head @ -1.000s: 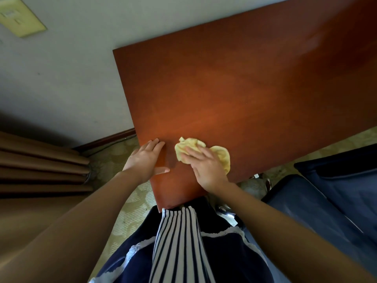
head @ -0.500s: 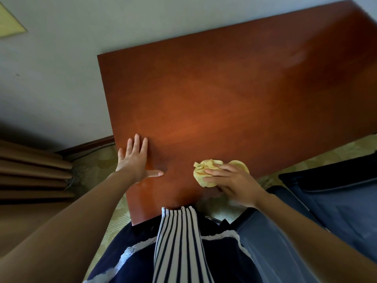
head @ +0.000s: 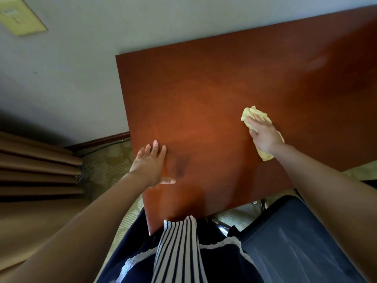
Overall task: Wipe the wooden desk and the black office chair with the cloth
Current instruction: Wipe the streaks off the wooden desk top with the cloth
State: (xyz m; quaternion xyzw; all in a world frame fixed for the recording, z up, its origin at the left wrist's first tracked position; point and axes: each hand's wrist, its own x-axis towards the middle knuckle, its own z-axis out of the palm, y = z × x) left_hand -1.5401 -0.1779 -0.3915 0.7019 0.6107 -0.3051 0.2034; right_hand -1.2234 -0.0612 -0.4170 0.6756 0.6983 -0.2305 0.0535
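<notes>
We count one bench [head: 224, 88], one cloth [head: 247, 113] and one chair [head: 295, 242]. We see two hands: the left hand [head: 150, 166] and the right hand [head: 264, 135].

I see only the two ends of the cloth [head: 248, 113]; the right hand [head: 263, 136] covers its middle. The desk [head: 204, 88] and the office chair [head: 295, 242] both run off the picture's right edge.

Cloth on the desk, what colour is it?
Pale yellow; the cloth shows best in the head view.

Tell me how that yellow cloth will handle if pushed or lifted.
Likely floppy: the cloth lies crumpled under the right hand. Probably light, being small. Should slide easily on the glossy desk, bunching unless pressed flat.
</notes>
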